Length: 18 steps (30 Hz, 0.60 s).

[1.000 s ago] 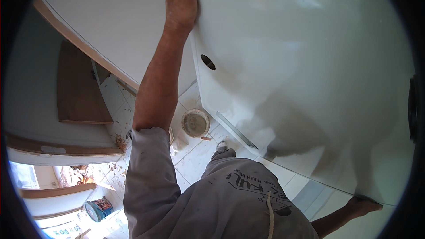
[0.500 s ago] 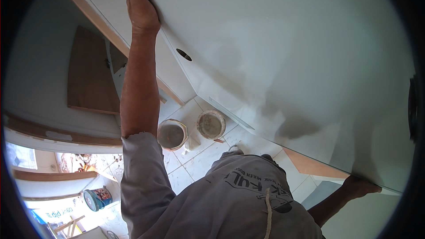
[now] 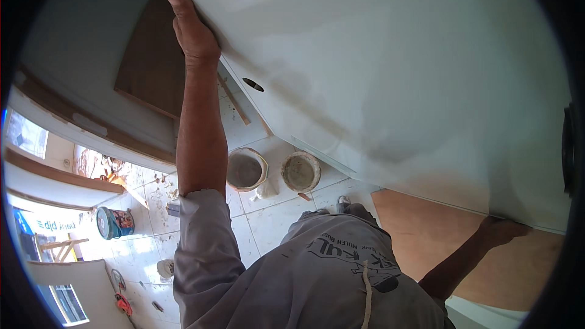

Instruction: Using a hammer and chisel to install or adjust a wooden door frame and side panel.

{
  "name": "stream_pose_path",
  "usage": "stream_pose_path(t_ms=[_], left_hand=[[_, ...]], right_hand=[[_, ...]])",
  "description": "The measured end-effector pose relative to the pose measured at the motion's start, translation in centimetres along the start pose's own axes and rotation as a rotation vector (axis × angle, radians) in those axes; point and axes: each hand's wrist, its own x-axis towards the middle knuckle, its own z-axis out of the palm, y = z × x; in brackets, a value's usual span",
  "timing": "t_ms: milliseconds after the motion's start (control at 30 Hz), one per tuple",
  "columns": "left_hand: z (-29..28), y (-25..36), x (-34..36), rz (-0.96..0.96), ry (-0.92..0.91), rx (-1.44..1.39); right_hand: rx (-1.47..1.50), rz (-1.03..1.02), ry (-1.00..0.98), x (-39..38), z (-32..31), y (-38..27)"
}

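A big white panel is held in front of the person, both hands clamped on it. The left hand grips its left edge, above an oval hole; the right hand has the lower edge, toward the right-hand end. From here most fingers are hidden. Near the panel's lower left corner, two round buckets stand side by side on the tiled floor.

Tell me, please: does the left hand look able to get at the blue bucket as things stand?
Probably not: the left hand is at the edge of the panel, and the blue bucket is on the floor, well off to the left.
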Motion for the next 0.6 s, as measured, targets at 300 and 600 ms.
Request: stream_pose_path(t_ms=[300,600], left_hand=[[-1.8,-1.2,-1.0,-0.042,0.186,0.210],[-1.8,-7.2,-1.5,0.016,0.337,0.272]], right_hand=[[-0.058,0.162,-0.175,3.3,11.7,3.5],[0.140,0.168,-0.521,8.6,27.9,14.0]])
